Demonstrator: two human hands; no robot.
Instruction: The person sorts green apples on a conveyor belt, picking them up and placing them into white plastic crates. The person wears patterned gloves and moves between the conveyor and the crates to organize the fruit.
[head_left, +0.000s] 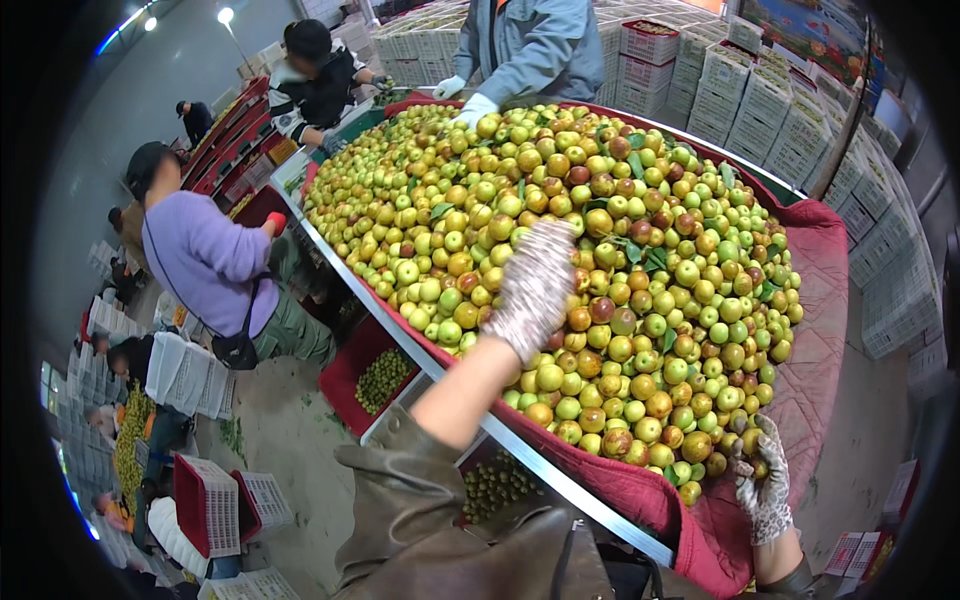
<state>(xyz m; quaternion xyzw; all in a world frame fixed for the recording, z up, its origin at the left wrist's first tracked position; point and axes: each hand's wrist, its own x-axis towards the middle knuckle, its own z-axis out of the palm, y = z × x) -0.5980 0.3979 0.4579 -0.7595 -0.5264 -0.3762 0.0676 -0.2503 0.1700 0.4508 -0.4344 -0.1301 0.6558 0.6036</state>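
Note:
A large heap of green and reddish-brown jujube fruits (675, 300) lies on a metal-edged table covered with a red quilted cloth (814, 285). My left hand (534, 289), in a patterned glove and blurred, is over the middle of the heap; its fingertips point away from me, and whether it holds a fruit is hidden. At the heap's lower right corner is my right hand (766, 480), in a spotted glove, with its fingers curled round a brownish jujube (757, 469). Green leaves (634, 251) are scattered among the fruits.
A co-worker's white-gloved hand (476, 110) touches the heap's far side. Another person (311, 82) works at the table's far left. Below the near edge are a red crate of small green fruits (345, 382) and another crate. Stacked white crates (780, 112) stand behind the table.

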